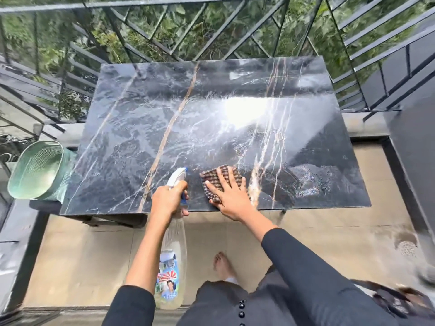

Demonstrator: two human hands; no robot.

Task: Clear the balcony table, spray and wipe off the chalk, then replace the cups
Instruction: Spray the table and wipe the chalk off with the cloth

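Chalk haze streaks the dark marble table (pixel 146 118), thickest toward twelve o'clock, and no cups are in view. The right hand (pixel 229 192) lies flat, fingers spread, pressing a checked cloth (pixel 213 177) onto the near edge at six o'clock. The left hand (pixel 168 200) is wrapped around the spray bottle (pixel 173 262), nozzle at the rim. Wiping this close to the edge could drag the cloth off, and a bottle swing might hit the rim.
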